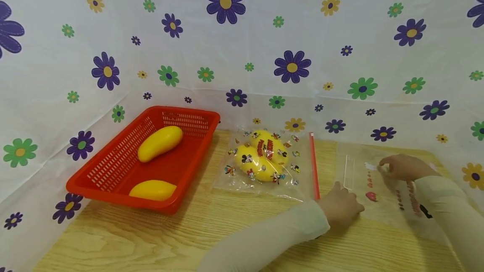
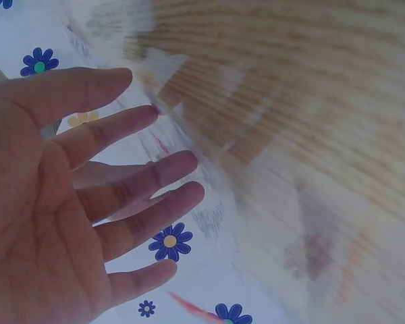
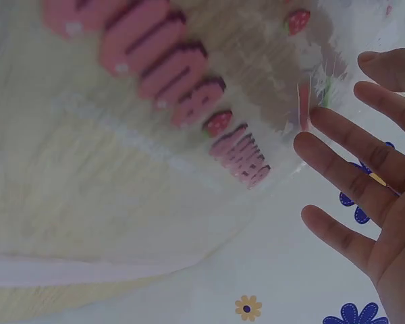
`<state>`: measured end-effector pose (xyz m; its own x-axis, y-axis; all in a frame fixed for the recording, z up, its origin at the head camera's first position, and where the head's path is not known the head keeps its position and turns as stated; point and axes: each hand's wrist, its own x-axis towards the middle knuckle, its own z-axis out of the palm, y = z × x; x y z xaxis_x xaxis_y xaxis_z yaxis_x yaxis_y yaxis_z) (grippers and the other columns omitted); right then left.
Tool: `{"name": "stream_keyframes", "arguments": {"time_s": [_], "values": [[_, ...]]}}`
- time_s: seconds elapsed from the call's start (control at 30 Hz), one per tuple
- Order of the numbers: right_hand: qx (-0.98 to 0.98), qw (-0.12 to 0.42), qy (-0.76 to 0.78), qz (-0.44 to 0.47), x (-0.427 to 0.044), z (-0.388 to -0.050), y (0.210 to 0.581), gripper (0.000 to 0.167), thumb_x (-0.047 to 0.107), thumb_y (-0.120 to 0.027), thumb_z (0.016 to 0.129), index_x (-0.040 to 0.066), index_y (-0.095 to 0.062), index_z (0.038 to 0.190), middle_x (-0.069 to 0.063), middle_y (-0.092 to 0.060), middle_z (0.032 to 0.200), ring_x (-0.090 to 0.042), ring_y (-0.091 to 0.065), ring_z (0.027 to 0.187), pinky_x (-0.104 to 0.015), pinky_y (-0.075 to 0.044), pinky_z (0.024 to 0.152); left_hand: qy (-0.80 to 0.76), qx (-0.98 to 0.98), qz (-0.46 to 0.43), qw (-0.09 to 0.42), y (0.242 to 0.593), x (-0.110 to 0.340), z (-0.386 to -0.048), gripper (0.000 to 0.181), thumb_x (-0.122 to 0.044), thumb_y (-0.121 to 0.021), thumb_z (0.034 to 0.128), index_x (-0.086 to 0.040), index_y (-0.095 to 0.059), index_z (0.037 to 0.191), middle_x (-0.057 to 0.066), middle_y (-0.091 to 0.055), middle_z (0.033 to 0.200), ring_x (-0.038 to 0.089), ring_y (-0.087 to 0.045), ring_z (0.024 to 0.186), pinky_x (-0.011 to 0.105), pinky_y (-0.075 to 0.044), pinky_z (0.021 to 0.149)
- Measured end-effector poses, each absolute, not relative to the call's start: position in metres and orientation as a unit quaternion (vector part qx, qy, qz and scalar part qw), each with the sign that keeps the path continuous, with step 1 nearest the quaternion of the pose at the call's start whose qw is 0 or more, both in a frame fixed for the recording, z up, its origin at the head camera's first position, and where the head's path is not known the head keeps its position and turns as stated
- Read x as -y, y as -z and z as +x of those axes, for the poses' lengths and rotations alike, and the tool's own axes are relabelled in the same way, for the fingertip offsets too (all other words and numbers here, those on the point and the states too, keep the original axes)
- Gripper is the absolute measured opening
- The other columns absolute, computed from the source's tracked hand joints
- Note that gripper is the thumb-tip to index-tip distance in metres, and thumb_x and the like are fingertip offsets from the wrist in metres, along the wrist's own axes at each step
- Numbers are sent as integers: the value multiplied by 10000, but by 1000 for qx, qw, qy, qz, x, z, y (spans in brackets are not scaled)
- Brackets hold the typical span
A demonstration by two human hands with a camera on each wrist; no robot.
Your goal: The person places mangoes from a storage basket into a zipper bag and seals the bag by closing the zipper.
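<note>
A clear plastic bag (image 1: 382, 212) with strawberry prints and pink lettering lies flat at the right of the table. My left hand (image 1: 342, 205) is at its near left edge, fingers spread in the left wrist view. Over the bag's far right part is my right hand (image 1: 405, 167), its fingers extended and apart in the right wrist view. Whether either hand touches the plastic I cannot tell. Left of it lies another clear bag (image 1: 223, 186) with cartoon prints and a red strip (image 1: 314, 167) along its right side. Yellow mango-shaped fruits (image 1: 261, 167) are inside that one.
A red basket (image 1: 189, 160) stands at the left, holding a yellow mango-shaped fruit (image 1: 160, 142) at the back and another (image 1: 153, 190) at the front. Behind the wooden table (image 1: 159, 238) hangs a white flower-patterned cloth (image 1: 249, 41).
</note>
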<state>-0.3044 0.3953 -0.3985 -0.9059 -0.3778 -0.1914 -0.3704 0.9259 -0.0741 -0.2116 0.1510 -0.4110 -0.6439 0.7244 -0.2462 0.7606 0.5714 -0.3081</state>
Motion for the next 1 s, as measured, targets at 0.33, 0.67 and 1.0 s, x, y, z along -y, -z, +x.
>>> {"name": "stream_keyframes", "arguments": {"time_s": [0.33, 0.67, 1.0], "values": [[-975, 145, 13, -167, -391, -295, 393, 248, 157, -664, 816, 7, -710, 1008, -187, -696, 963, -300, -653, 822, -511, -523, 754, 176, -890, 416, 57, 410, -143, -214, 417, -314, -536, 919, -449, -462, 1306, -200, -509, 1277, 56, -480, 1162, 363, -251, 1102], [-978, 129, 15, -164, -396, -287, 388, 186, 199, -680, 814, 28, -728, 869, -204, -691, 935, -315, -651, 813, -519, -517, 751, 186, -911, 366, 24, 409, -146, -218, 196, -349, -563, 884, -365, -642, 1063, -208, -649, 1078, 44, -553, 1070, 411, -164, 1146], [-977, 91, 30, -193, -400, -283, 401, 174, 209, -618, 835, 101, -672, 961, -93, -693, 900, -217, -624, 769, -458, -517, 702, 241, -912, 326, 60, 413, -176, -206, 334, -449, -414, 953, -429, -498, 1275, -202, -465, 1364, 92, -372, 1330, 417, -125, 1159]]}}
